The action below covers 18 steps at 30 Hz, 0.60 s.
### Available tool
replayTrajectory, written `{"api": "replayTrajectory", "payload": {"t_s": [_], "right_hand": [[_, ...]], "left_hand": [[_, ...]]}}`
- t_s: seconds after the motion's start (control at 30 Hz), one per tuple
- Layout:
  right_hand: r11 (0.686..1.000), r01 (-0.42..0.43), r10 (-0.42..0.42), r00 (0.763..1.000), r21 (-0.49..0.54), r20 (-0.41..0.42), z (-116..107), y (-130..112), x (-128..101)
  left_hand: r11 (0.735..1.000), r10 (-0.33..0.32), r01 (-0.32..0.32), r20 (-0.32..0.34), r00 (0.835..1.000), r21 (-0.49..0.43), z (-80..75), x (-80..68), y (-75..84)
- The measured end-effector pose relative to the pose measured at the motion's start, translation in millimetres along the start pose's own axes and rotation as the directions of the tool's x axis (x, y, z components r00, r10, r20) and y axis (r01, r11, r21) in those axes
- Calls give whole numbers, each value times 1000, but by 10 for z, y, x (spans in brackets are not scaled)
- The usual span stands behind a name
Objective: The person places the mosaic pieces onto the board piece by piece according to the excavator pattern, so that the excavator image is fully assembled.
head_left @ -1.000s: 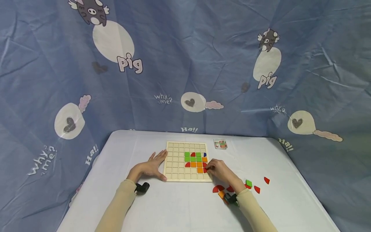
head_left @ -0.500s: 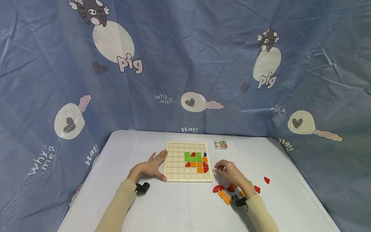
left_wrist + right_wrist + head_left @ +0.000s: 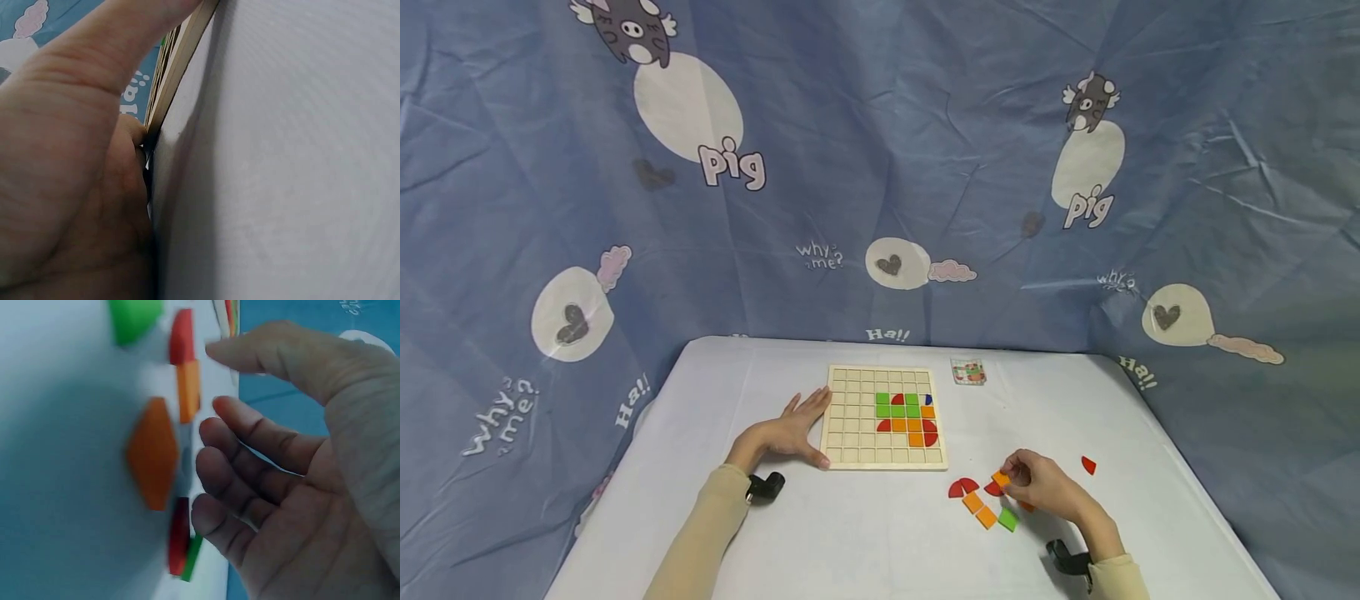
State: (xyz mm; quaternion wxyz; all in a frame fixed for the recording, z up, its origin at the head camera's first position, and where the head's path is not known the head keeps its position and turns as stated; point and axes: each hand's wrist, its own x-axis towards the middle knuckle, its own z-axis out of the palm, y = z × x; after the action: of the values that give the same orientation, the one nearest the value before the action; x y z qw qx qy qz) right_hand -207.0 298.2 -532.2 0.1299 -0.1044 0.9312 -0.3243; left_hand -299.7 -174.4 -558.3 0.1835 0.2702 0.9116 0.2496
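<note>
Tabletop: right hand partly hides an orange piece.

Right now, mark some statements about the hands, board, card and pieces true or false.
1. The left hand touches the board. True.
2. The right hand is over the board. False: the right hand is at loose pieces on the table.
3. A green piece lies off the board. True.
4. The blue piece is off the board. False: the blue piece is in the board's right-hand column.
5. The picture card lies off the board. True.
</note>
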Motion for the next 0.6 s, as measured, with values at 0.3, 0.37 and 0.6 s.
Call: {"api": "replayTrajectory", "payload": {"t_s": [0.3,0.37,0.6], "right_hand": [[999,39,-43,992,-32,-122,163,-10,-49],[997,25,-35,990,-72,-136,176,-25,-32],[984,53,-73,991,-172,-112,191,-58,25]], "left_hand": [[1000,2,-2,-9,1000,2,3,0,0],[1000,7,-7,-12,1000,-4,9,2,5],[1000,13,-13,-18,1000,-16,18,3,10]]}}
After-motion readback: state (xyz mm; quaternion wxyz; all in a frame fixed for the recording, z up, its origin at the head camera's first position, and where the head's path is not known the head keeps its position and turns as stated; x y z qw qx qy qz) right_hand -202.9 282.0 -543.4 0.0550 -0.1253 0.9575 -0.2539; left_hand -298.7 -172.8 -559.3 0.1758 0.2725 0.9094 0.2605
